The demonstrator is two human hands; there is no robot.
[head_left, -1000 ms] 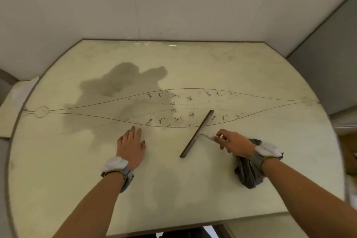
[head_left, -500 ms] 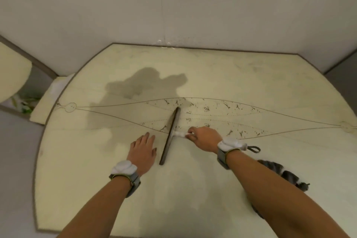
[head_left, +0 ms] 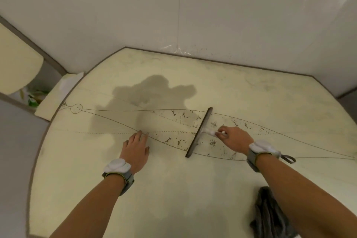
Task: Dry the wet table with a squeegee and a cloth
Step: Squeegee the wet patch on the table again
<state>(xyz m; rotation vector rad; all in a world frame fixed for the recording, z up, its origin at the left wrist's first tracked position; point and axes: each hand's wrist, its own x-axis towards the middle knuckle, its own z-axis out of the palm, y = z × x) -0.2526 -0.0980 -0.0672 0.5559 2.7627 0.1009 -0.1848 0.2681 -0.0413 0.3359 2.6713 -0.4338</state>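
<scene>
The cream oval table (head_left: 251, 91) carries thin dark line drawings and speckled marks across its middle. A squeegee (head_left: 199, 132) with a long dark blade lies on those marks, blade running from far right to near left. My right hand (head_left: 232, 138) grips its white handle from the right. My left hand (head_left: 136, 149) rests flat on the table, fingers straight, well left of the blade. A dark grey cloth (head_left: 268, 216) lies crumpled near the front right edge, partly hidden by my right forearm.
White walls (head_left: 173, 15) close off the table's far side. A second cream tabletop (head_left: 15, 62) and a cream ledge (head_left: 56, 96) sit at the left, with green packets (head_left: 33, 98) in the gap between them. My shadow falls on the table's middle left.
The view has swung further left. The squeegee and my right hand now sit farther from my left hand than half a second ago. My left hand has stayed flat on the table.
</scene>
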